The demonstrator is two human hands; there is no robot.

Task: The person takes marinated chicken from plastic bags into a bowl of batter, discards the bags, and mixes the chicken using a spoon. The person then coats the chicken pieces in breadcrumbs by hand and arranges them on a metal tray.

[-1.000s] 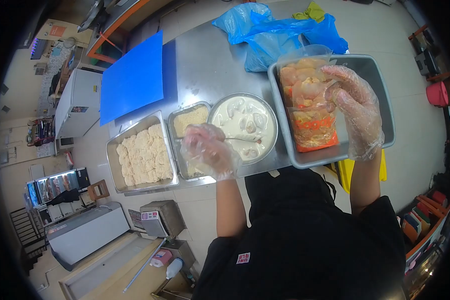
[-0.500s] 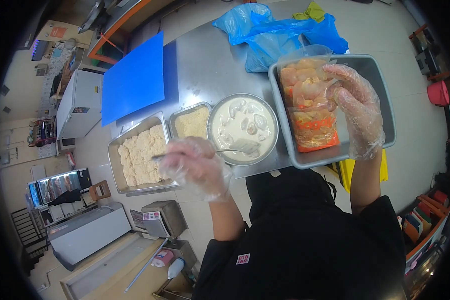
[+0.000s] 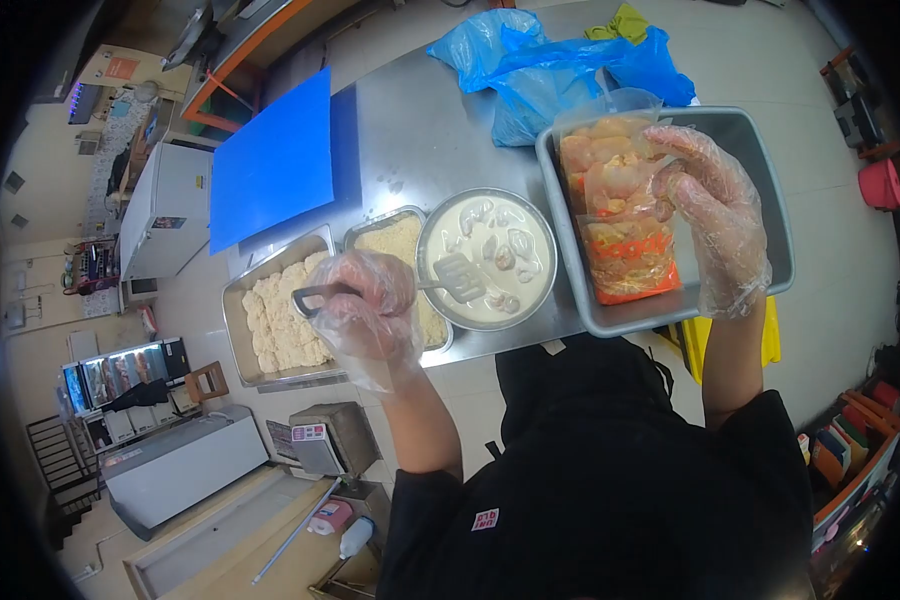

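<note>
Spatula (image 3: 459, 279) — in gloved L hand (image 3: 372, 315), abv bowl (image 3: 553, 270).

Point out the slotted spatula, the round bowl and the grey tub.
Slotted spatula (image 3: 458, 278), head view: on its blade.
Round bowl (image 3: 554, 268), head view: on its rim.
Grey tub (image 3: 630, 323), head view: on its near rim.

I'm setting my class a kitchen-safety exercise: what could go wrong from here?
The left hand has the spatula over the bowl; moved toward the crumbs, it might drip batter onto them.

The bowl sits near the edge of the table closest to the person, so a knock could spill it.

The right hand holds the bag in the tub; if that grip slips, the bag may slump.
</note>
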